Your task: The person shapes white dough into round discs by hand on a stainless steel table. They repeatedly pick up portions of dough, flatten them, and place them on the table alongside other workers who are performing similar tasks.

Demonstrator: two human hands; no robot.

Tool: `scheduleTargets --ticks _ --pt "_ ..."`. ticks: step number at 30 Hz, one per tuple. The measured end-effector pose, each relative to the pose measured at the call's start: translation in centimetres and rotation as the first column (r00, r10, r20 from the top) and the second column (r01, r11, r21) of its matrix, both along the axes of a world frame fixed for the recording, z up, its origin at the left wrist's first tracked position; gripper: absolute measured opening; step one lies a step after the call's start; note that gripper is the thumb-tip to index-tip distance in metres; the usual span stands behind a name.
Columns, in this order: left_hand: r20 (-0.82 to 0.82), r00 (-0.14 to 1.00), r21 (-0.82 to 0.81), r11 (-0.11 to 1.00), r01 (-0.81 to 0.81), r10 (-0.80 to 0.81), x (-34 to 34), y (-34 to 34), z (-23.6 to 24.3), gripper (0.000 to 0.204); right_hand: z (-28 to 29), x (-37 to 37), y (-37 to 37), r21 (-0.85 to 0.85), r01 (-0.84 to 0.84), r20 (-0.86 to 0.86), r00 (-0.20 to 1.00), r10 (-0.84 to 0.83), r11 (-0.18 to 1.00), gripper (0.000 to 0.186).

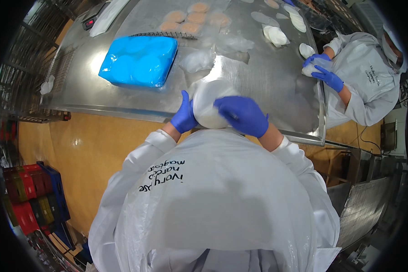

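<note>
A stack of round white sheets (206,102) is at the steel table's near edge, against my apron. My left hand (184,115), in a blue glove, grips its left side with the thumb raised. My right hand (242,115), also blue-gloved, is over the stack's right part, its fingers bent and blurred; what they hold, if anything, is unclear. Beyond them lie crumpled clear plastic sheets (197,59) and a large bright blue wrapped package (136,61).
Orange round patties (196,18) on film, a small scale (89,22) and white sheets (274,35) are on the table (283,104). A co-worker (362,86) in blue gloves handles white material at the right. Stacked crates (25,213) stand at lower left, steel equipment (358,204) at lower right.
</note>
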State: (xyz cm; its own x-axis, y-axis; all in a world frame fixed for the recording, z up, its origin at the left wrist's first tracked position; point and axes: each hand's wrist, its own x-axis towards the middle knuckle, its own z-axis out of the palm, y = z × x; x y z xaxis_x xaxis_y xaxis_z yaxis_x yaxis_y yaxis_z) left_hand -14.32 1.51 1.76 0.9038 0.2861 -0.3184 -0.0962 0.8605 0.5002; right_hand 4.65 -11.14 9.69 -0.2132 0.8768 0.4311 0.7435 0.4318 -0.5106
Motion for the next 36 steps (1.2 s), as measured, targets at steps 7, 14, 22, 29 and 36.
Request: scheduleTargets --ticks 7,14,22,29,36 --pt "-0.057 0.998 0.265 0.964 0.014 0.001 0.8 0.6 0.3 0.07 -5.2 2.4 0.5 -0.584 0.127 -0.671 0.479 -0.565 0.801 0.048" --pt "-0.172 0.984 0.511 0.859 0.043 0.053 1.8 0.3 2.2 0.048 -4.9 0.7 0.2 -0.565 0.065 -0.603 0.648 -0.465 0.823 0.057" --pt "0.207 0.96 0.554 0.785 -0.276 0.191 4.4 2.6 6.3 0.049 7.4 0.2 2.9 0.03 -0.052 -0.394 0.917 0.06 0.998 0.037" --pt "-0.13 0.921 0.413 0.865 -0.286 0.366 2.7 4.6 4.4 0.031 -12.3 5.5 5.9 -0.252 0.473 0.094 0.88 -0.466 0.844 0.025" --pt "-0.342 0.773 0.925 0.334 0.179 0.534 2.2 2.7 -2.6 0.058 -11.3 6.7 9.5 -0.565 0.041 -0.444 0.827 -0.346 0.824 0.037"
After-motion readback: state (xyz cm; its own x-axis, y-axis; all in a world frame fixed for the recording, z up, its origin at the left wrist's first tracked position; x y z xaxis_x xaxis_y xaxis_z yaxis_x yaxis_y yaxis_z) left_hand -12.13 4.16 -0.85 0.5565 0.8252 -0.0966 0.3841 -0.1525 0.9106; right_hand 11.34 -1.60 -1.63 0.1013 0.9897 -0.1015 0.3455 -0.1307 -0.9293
